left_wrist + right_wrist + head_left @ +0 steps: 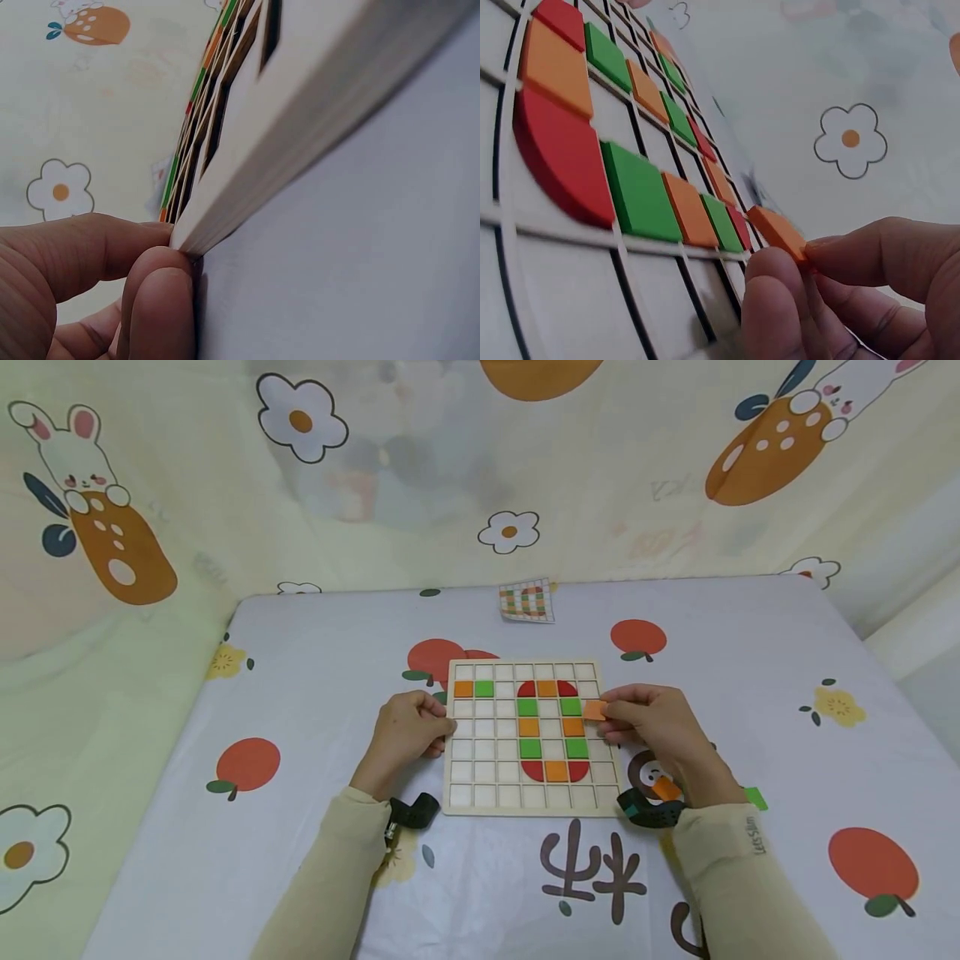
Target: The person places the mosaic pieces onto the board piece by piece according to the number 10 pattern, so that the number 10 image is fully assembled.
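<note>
A pale wooden grid board (483, 772) lies on the table. Right of its middle, red rounded corner tiles (532, 770) and green and orange squares form an upright ring. An orange square (463, 688) and a green square (483, 688) occupy cells at upper left. My left hand (408, 724) pinches the board's left edge between thumb and fingers, as the left wrist view shows up close. Between thumb and fingertips, my right hand (660, 722) holds an orange square tile (776, 231), tilted just above the board's right edge, beside the ring's upper green square.
A printed pattern card (527, 601) stands near the table's back edge. Loose orange (666, 788) and green (756, 798) tiles lie by the right forearm, partly hidden. Black wrist devices (414, 811) sit near the board's lower corners. A patterned curtain hangs behind.
</note>
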A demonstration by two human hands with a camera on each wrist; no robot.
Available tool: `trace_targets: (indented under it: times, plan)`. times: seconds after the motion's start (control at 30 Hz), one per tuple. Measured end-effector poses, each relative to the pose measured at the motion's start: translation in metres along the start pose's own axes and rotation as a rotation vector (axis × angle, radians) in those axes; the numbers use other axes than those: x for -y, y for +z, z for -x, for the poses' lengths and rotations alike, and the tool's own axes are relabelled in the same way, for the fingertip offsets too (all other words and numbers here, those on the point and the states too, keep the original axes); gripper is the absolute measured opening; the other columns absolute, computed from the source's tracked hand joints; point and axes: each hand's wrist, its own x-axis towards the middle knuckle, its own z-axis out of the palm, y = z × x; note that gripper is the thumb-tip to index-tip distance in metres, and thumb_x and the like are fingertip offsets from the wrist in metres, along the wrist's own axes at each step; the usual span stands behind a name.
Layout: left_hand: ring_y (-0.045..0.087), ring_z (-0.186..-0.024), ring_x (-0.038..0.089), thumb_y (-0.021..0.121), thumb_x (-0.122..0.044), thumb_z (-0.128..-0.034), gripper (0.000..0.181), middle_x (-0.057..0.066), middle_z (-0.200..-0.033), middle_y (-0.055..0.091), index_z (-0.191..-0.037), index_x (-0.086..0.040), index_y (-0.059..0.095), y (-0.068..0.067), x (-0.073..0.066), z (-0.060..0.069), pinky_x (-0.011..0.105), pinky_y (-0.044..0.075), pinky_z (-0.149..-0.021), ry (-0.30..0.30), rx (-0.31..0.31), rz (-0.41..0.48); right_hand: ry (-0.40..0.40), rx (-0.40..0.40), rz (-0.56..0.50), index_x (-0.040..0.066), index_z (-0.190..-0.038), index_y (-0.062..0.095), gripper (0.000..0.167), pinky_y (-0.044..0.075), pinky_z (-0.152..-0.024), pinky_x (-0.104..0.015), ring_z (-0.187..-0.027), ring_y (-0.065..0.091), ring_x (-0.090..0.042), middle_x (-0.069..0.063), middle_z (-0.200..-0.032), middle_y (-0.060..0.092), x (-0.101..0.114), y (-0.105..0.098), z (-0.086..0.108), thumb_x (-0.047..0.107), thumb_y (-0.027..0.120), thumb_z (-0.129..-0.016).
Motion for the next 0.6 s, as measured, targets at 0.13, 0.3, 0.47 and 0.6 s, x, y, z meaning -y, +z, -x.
trace_targets:
  times: [0.13,0.3,0.47,0.6]
  plan:
    - [0.064,-0.055,0.014,0.08,-0.009,-0.0887,0.016,0.009,-0.075,0.066,-0.098,-0.003,0.068,-0.001,0.001,-0.001,0.024,0.059,-0.054,0.003,0.01,-0.002,-0.02,0.032,-0.016,-0.003,-0.132,0.062,0.039,0.063,-0.076,-0.026,-0.078,0.076,-0.016,-0.01,-0.102,0.074,0.005,0.01,-0.002,0.021,0.068,-0.103]
    - [0.063,-0.056,0.015,0.08,-0.009,-0.0893,0.017,0.009,-0.076,0.066,-0.099,-0.004,0.067,-0.002,0.001,-0.001,0.024,0.058,-0.055,-0.003,0.022,-0.003,-0.05,0.064,-0.027,-0.004,-0.128,0.064,0.036,0.063,-0.077,-0.027,-0.079,0.075,-0.015,-0.011,-0.102,0.073,0.011,0.024,-0.006,0.02,0.069,-0.102]
    - [0.063,-0.057,0.014,0.08,-0.009,-0.0896,0.018,0.009,-0.075,0.065,-0.1,-0.004,0.067,-0.004,0.001,-0.002,0.024,0.058,-0.055,-0.009,0.038,-0.01,-0.053,0.089,-0.05,-0.004,-0.125,0.065,0.032,0.063,-0.076,-0.028,-0.077,0.075,-0.016,-0.011,-0.098,0.073,0.017,0.037,-0.012,0.017,0.069,-0.101]
    - [0.063,-0.056,0.014,0.08,-0.009,-0.0897,0.018,0.009,-0.075,0.065,-0.101,-0.003,0.067,-0.004,0.002,-0.002,0.024,0.058,-0.055,-0.001,0.049,-0.008,-0.049,0.118,-0.062,-0.004,-0.126,0.065,0.032,0.064,-0.075,-0.028,-0.075,0.075,-0.016,-0.011,-0.098,0.073,0.02,0.045,-0.016,0.016,0.068,-0.102]
